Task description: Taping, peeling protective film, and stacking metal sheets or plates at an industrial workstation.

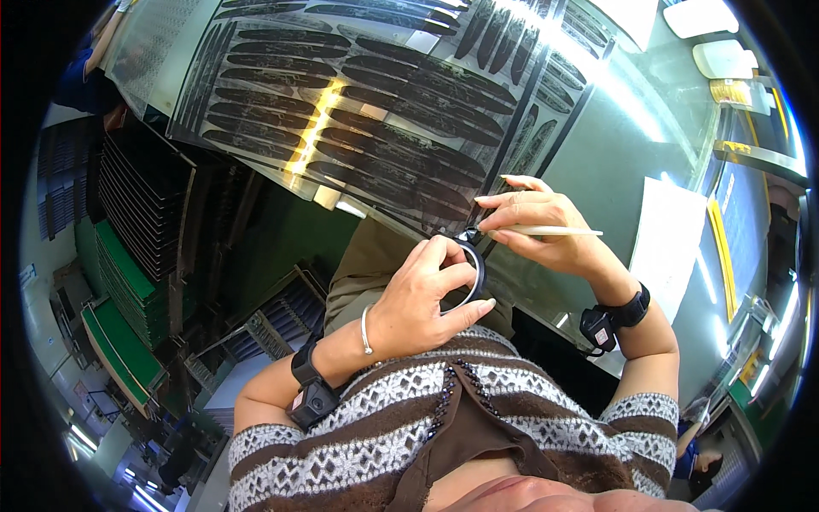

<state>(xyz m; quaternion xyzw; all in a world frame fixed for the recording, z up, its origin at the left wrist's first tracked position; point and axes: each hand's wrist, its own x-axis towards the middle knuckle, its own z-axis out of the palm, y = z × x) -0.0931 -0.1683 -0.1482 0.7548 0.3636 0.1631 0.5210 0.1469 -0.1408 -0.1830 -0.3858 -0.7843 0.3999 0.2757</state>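
My left hand is closed on a roll of black tape with a pale inner ring, its fingers passing through the ring. Between the fingers of my right hand is a slim off-white stick-like tool, its tapered end pointing right. The fingertips of both hands come close together at the top of the roll, where a small shiny dark bit shows; I cannot make out what it is. Just beyond them lies a large clear film sheet with rows of long dark leaf-like shapes, on a glass-topped table.
White paper and a yellow strip lie to the right. White containers stand at the far right. Racks of stacked dark and green panels rise at the left. Another person's arm shows at the upper left.
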